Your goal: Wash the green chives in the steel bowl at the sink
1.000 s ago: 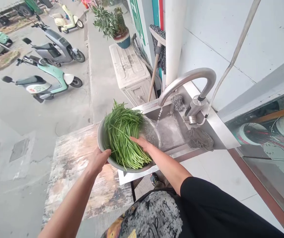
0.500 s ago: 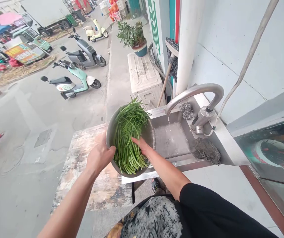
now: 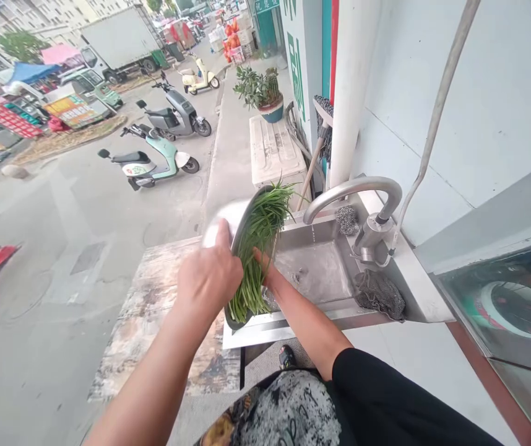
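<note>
A round metal bowl (image 3: 234,214) is steeply tilted toward the steel sink (image 3: 314,257). My left hand (image 3: 210,272) grips its raised left rim, the fingers against its outside. Long green garlic chives (image 3: 268,214) fill the bowl, leafy ends at the far side and pale stems toward me. My right hand (image 3: 265,267) is at the bowl's lower side, pressed against the chives and holding them in; some of its fingers are hidden among them. Beyond the bowl, the curved faucet (image 3: 356,189) drips into the sink, where a little water lies.
A steel wool scrubber (image 3: 347,220) sits at the sink's back corner, and a dark mesh cloth (image 3: 380,294) hangs over its near edge. A worn board (image 3: 154,322) lies left of the sink. Behind stand a mop (image 3: 316,152), a white box (image 3: 277,148) and a potted plant (image 3: 268,93).
The bowl has gone from nearly level to steeply tipped toward the sink, its left side raised by my left hand. My right hand stays on the chives. The view has shifted slightly.
</note>
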Tool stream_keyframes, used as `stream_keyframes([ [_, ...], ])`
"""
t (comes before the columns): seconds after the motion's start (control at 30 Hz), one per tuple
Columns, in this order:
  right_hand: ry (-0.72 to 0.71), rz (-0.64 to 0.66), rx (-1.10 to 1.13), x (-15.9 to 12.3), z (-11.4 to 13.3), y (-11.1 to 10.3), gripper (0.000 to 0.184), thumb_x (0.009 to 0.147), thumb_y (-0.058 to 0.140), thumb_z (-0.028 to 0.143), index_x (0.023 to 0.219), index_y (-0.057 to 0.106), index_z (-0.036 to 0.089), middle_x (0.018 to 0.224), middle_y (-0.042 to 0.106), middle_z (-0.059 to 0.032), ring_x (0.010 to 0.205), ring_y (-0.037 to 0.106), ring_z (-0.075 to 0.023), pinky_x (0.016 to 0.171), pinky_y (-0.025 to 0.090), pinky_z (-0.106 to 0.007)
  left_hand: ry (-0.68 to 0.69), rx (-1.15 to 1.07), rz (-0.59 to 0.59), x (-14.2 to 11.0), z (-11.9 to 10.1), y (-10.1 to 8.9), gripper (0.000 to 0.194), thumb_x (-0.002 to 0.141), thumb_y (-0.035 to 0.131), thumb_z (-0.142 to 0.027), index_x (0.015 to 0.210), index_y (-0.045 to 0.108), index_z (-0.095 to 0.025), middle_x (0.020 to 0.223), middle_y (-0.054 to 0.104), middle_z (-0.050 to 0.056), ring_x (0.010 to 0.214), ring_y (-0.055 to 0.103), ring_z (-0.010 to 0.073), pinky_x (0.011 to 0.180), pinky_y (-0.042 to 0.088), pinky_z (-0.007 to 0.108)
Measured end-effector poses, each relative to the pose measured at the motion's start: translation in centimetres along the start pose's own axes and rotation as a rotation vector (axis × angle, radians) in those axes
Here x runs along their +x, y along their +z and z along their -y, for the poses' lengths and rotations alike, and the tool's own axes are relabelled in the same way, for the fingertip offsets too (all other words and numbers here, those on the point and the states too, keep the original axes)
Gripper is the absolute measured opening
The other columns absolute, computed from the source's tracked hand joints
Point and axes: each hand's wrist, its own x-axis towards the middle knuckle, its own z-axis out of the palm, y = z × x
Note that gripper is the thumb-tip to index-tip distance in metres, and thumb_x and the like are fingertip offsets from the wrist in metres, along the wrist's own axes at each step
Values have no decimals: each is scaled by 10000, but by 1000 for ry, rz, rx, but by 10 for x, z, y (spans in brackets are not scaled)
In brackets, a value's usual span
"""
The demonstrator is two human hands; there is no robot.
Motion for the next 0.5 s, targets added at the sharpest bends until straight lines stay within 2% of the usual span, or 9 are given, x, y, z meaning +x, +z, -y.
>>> stream_keyframes([
  [0.1, 11, 24, 5, -5, 6, 8, 384, 699, 726, 566, 839, 617, 226, 807, 708, -47, 945, 650, -257, 784, 534, -396, 66, 142, -16, -2, -9, -9, 545, 847, 380, -177, 1342, 542, -16, 1337, 514, 315, 792, 685, 319, 671, 515, 407],
  [0.17, 25, 32, 10, -8, 9, 13, 370, 740, 686, 569, 851, 615, 223, 786, 704, -39, 939, 649, -254, 781, 531, -394, 121, 197, -17, -3, -12, -12, 501, 836, 385, -161, 1248, 630, -15, 1428, 421, 313, 785, 681, 318, 657, 514, 415],
  [0.37, 23, 33, -13, -14, 17, 22, 318, 835, 592, 501, 887, 583, 187, 709, 690, 2, 852, 665, -212, 792, 512, -353, 148, 215, -22, -5, -13, -16, 479, 819, 435, -187, 1209, 667, -35, 1499, 336, 285, 796, 673, 318, 649, 518, 418],
  [0.5, 15, 16, -65, -14, 29, 26, 261, 907, 504, 413, 915, 584, 164, 657, 673, 17, 795, 670, -185, 788, 510, -336, 100, 173, -30, -5, -15, -16, 533, 818, 426, -210, 1292, 611, -50, 1493, 359, 267, 828, 664, 328, 681, 515, 431],
])
